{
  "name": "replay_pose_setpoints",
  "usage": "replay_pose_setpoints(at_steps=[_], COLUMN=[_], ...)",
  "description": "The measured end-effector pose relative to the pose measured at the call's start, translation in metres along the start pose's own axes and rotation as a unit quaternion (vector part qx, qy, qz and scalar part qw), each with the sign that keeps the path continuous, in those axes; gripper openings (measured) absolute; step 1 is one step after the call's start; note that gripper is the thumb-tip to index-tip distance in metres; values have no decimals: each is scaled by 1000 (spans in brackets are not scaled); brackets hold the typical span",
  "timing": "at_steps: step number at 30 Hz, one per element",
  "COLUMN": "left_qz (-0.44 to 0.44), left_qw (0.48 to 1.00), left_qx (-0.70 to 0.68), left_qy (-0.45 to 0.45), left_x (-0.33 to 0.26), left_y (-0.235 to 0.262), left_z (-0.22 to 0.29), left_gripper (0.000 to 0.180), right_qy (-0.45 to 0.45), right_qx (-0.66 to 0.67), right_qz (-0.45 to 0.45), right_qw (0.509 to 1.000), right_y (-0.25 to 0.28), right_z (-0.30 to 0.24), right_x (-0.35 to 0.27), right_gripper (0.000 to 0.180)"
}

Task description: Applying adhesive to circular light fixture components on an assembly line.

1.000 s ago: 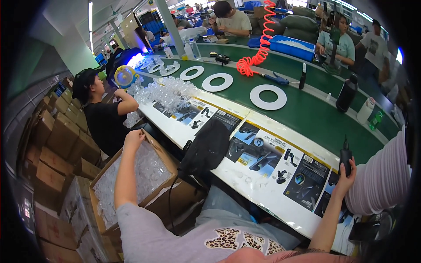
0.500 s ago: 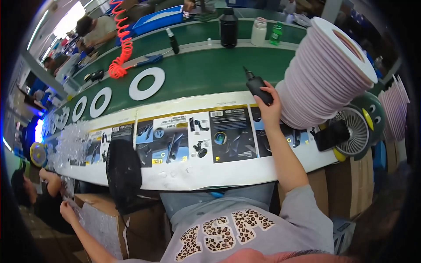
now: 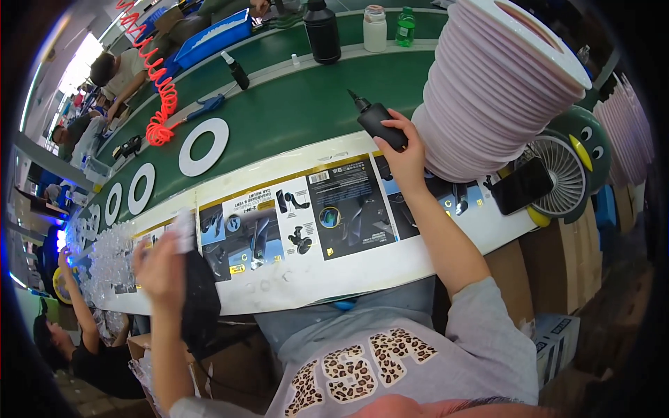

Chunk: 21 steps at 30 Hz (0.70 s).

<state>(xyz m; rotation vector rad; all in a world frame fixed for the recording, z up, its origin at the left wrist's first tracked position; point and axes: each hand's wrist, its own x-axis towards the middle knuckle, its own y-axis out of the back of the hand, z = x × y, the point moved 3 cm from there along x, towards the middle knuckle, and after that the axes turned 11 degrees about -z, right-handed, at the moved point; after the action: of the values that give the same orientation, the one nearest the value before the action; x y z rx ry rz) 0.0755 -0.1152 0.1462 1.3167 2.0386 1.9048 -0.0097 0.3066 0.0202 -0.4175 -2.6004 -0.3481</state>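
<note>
- The fingers of the right hand [image 3: 404, 150] are wrapped around a black squeeze bottle [image 3: 380, 122] with a pointed nozzle, held tilted over the near edge of the green belt [image 3: 293, 111], just beside the tall stack of pale rings [image 3: 498, 90].
- The left hand [image 3: 160, 268] is raised at the near edge of the bench, its fingers pinching a small pale piece [image 3: 185, 230]; a black cloth or pouch [image 3: 201, 303] hangs just under that hand, and I cannot tell whether the fingers grip it too.
- The piece is blurred, so its shape is unclear.
- Between the hands lies a strip of printed cards [image 3: 306, 216] along the white bench edge.
- White flat rings [image 3: 203, 146] lie in a row on the belt, well apart from both hands.
- A small fan [image 3: 568, 174] and a dark phone [image 3: 523, 184] sit to the right of the stack.
- Step in hand, as I judge it: bottle and piece are both lifted but apart, not yet brought together.
- The next move would call for a steady nozzle tip and the piece brought close, with a light squeeze so nothing spills on the cards.
</note>
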Motion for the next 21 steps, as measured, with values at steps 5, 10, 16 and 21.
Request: replay_pose_setpoints(at_steps=[5,10,16,21], left_qz=[-22,-106,-237,-339], left_qw=[989,956,932,916], left_qx=[-74,-130,-139,-151], left_qy=[-126,-242,-235,-156], left_x=[76,82,51,55], left_y=[-92,-146,-147,-142], left_z=[74,140,168,170], left_gripper=[10,10,34,51], right_qy=[5,5,-14,-14], right_qx=[-1,11,31,69], right_qz=[-3,-8,-6,-15], right_qw=[1000,1000,999,997], right_y=[-3,-3,3,-2], right_z=[4,3,-3,-2], right_x=[1,1,1,1], right_gripper=[30,30,30,31])
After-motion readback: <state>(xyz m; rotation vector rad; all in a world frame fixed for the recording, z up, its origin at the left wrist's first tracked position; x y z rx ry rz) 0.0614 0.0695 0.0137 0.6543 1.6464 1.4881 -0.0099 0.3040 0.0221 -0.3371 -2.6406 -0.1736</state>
